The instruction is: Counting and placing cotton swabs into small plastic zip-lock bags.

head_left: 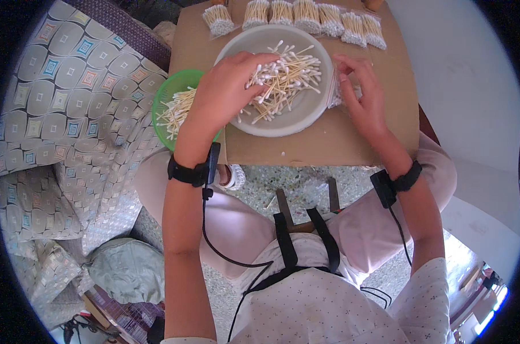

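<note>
A grey-white basin (225,49) on the cardboard-topped table holds a loose heap of cotton swabs (288,80) with wooden sticks and white tips. Over the basin's left side, my left hand (228,86) curls its thumb and index finger around a bunch of these swabs. To the right of the rim, my right hand (362,97) has its fingers bent around a clear plastic bag (334,94). White swab tips show beside that hand; much of the bag is hidden beneath it.
A green bowl (162,94) of swabs stands left of the basin, partly behind my left forearm. Several clear packs of swabs (307,16) line the table's far edge. The cardboard's near edge (311,157) lies above my knees. Patterned fabric (71,103) covers the left side.
</note>
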{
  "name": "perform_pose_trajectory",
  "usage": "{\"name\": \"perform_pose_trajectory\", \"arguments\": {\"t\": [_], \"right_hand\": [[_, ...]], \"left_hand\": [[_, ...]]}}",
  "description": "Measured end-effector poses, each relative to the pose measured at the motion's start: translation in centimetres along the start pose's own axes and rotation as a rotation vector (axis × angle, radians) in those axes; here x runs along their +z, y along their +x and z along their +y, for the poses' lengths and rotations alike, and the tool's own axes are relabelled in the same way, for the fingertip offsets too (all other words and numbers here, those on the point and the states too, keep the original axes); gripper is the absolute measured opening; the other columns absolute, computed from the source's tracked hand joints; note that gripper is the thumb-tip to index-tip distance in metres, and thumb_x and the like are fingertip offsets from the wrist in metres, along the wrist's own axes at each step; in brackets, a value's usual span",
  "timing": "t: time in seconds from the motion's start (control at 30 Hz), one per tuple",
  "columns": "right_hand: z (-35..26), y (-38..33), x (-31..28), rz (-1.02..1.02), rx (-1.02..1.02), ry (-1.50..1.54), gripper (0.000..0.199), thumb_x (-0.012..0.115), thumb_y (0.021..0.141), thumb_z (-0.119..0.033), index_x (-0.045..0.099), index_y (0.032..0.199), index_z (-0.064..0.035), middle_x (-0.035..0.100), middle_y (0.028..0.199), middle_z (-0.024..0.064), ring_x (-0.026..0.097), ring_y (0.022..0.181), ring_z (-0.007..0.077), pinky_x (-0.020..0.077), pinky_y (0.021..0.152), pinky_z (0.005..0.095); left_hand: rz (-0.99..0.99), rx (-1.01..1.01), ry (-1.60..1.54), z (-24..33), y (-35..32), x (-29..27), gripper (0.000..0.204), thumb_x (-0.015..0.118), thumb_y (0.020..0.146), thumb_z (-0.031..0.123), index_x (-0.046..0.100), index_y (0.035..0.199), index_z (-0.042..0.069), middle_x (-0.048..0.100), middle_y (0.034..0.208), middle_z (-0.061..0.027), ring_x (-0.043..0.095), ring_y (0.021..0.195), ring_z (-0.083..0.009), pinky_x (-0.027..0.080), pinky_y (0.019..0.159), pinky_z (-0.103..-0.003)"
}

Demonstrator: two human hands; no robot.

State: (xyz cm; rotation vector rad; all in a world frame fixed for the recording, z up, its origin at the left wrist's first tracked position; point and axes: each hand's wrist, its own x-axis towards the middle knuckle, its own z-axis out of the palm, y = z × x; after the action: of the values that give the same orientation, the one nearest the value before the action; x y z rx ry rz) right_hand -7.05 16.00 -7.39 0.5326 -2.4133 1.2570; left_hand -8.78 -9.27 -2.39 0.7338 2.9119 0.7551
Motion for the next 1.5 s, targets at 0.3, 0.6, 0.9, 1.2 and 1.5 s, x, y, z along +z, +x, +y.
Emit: {"name": "perform_pose_trajectory", "arguments": {"t": [0.3, 0.6, 0.9, 1.2, 1.5], "right_hand": [[0.1, 0.2, -0.5, -0.035, -0.014, 0.008, 0.029, 0.044, 0.09, -0.018, 0.055, 0.113, -0.0048, 0.055, 0.103, 0.0179, 0.053, 0.099, 0.0326, 0.0406, 0.088, 0.0389], [0.0, 0.0, -0.4, -0.043, 0.021, 0.144, 0.034, 0.041, 0.091, -0.022, 0.052, 0.117, -0.0034, 0.052, 0.113, 0.019, 0.049, 0.108, 0.0343, 0.036, 0.094, 0.039], [-0.1, -0.2, -0.6, -0.012, -0.016, -0.074, 0.034, 0.056, 0.085, -0.023, 0.054, 0.116, -0.0083, 0.055, 0.114, 0.0131, 0.047, 0.111, 0.0307, 0.0299, 0.098, 0.0423], [-1.5, -0.3, -0.4, -0.055, -0.152, 0.019, 0.029, 0.068, 0.077, -0.018, 0.061, 0.104, -0.0076, 0.063, 0.104, 0.0096, 0.057, 0.099, 0.0276, 0.0344, 0.094, 0.0463], [-2.2, -0.5, -0.3, -0.014, 0.003, 0.29, 0.013, 0.066, 0.078, -0.005, 0.066, 0.091, -0.0033, 0.066, 0.089, 0.0098, 0.061, 0.084, 0.0214, 0.0466, 0.076, 0.0324]], "left_hand": [[0.207, 0.109, 0.016, -0.5, 0.2, 0.3, 0.024, 0.066, 0.076, 0.017, 0.067, 0.099, 0.011, 0.06, 0.107, -0.0089, 0.055, 0.101, -0.0291, 0.042, 0.088, -0.037], [0.273, 0.119, 0.178, -0.5, 0.0, -0.2, 0.012, 0.065, 0.075, 0.017, 0.067, 0.084, 0.009, 0.063, 0.094, -0.0016, 0.058, 0.086, -0.0236, 0.047, 0.07, -0.034], [0.539, -0.057, -0.461, 2.4, -0.1, -1.1, 0.006, 0.063, 0.081, 0.006, 0.065, 0.087, 0.004, 0.062, 0.089, -0.0043, 0.06, 0.077, -0.0113, 0.046, 0.066, -0.024], [0.254, -0.023, -0.824, 4.5, -0.5, 2.9, 0.01, 0.058, 0.088, 0.008, 0.062, 0.094, 0.002, 0.066, 0.085, -0.0049, 0.06, 0.079, -0.0092, 0.045, 0.064, -0.021], [0.374, 0.245, -0.107, 4.9, -0.6, 3.7, 0.013, 0.066, 0.077, 0.013, 0.066, 0.089, 0.009, 0.067, 0.083, -0.0047, 0.061, 0.07, -0.0227, 0.04, 0.073, -0.033]]}}
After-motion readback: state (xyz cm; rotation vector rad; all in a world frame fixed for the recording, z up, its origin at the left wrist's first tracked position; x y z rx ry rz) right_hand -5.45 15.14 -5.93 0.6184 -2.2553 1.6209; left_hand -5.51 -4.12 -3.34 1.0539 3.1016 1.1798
